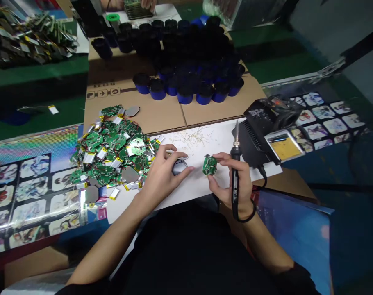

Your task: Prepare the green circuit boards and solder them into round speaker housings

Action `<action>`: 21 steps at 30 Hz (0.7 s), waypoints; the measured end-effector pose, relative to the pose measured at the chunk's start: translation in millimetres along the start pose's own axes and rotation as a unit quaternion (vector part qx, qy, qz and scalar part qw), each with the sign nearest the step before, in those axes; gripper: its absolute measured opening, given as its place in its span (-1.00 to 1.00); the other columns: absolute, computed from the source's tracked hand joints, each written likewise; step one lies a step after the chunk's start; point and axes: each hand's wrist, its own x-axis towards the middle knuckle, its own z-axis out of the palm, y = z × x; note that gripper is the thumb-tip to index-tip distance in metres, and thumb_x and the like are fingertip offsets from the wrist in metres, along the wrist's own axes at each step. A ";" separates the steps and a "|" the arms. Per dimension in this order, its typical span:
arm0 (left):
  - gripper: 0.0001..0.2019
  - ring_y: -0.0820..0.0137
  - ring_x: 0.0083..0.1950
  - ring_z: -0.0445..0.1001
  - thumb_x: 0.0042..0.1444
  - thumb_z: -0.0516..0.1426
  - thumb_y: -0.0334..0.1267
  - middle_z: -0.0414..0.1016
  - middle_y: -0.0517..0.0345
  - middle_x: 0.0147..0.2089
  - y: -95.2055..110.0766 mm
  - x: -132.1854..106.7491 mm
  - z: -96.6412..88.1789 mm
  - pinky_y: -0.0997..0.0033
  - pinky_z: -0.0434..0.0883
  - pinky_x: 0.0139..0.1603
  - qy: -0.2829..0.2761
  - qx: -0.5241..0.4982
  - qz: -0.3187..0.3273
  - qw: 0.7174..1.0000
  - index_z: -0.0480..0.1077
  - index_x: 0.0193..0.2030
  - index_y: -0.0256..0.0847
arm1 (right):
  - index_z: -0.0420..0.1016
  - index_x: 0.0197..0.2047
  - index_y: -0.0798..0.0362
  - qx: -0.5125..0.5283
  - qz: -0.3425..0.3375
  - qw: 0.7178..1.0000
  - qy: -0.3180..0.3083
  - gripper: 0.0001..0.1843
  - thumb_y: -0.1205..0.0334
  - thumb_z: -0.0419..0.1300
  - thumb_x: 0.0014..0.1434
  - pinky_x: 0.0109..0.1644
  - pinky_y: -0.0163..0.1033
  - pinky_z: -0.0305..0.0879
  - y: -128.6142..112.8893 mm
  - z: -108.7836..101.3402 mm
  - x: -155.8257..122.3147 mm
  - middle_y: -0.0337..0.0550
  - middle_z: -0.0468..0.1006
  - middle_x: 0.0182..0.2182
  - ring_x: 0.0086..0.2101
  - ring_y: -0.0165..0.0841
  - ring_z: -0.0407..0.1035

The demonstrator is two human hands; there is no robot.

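- Left hand [161,175]: fingers curved and closed down over a round grey metallic disc [179,167], which sits on the paper; the disc is partly hidden, so how firmly it is held cannot be told.
- Right hand [232,185]: closed around the black-handled soldering iron [235,177], tip pointing up and away from the green circuit board; fingertips [217,156] reach out to the board.
- Small green octagonal circuit board [210,164]: held in the air just beside the right fingers, between the two hands, above the paper.
- Sheet of white paper [226,143]: under both hands, scattered with fine pale wire clippings [191,137].
- Heap of green circuit boards with silver pouch cells and thin red wires [112,151]: just left of the left hand, spilling onto the paper.
- Black soldering station [260,133]: beyond the right hand, with a yellow sponge in a metal tray [281,147] at its front.
- Flat brown cardboard sheets [211,108]: past the paper, carrying many black-topped blue cylinders [185,93] stacked in a mound.
- Glossy illustrated printed sheet [29,192]: left of the heap.
- Co-worker's hand [148,4]: at the far top edge, well apart.
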 end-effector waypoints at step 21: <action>-0.82 0.45 -0.26 0.56 0.26 0.34 -0.14 0.61 0.09 -0.21 0.6 -45.1 18.0 0.52 0.51 -0.29 0.100 -0.381 -0.181 0.901 0.59 -0.13 -0.19 | 0.40 0.20 -0.04 -0.108 -0.101 0.977 -0.152 -0.49 0.43 0.34 0.23 0.20 0.21 0.52 12.4 25.4 5.7 0.11 0.61 0.15 0.15 -0.03 0.52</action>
